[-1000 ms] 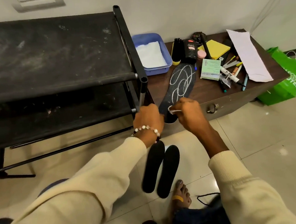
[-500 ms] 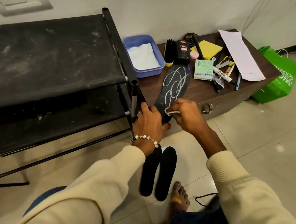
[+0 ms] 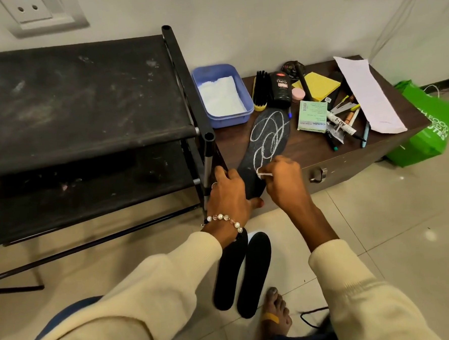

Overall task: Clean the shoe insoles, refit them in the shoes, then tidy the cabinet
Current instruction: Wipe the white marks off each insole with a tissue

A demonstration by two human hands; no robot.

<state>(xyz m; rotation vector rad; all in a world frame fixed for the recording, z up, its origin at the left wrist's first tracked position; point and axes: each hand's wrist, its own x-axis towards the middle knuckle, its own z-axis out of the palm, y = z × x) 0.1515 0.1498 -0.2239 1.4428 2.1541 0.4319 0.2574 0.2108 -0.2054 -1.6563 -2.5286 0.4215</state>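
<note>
Your brown cabinet (image 3: 354, 159) carries the chalk-marked insole (image 3: 266, 138), a blue tub (image 3: 224, 118), a shoe brush (image 3: 260, 91), a black polish bottle (image 3: 281, 88), yellow notes (image 3: 318, 85), pens and white paper (image 3: 366, 95). 2 black insoles (image 3: 244, 272) lie on your tiled floor (image 3: 393, 233).

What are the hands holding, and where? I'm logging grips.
Right hand pinches a short white chalk stick by its rear end; left hand steadies the scribbled black insole at its heel.

Home interior, looks like an entryway or utility corner. Tiled floor (image 3: 379, 226), painted wall with socket plate (image 3: 35, 13), black fabric shoe rack (image 3: 82, 99) beside a low wooden cabinet (image 3: 349, 159) cluttered with shoe brush (image 3: 260, 91), polish bottle (image 3: 281, 90), sticky notes (image 3: 320, 85), pens. Green shopping bag (image 3: 431, 128) on the floor.
</note>
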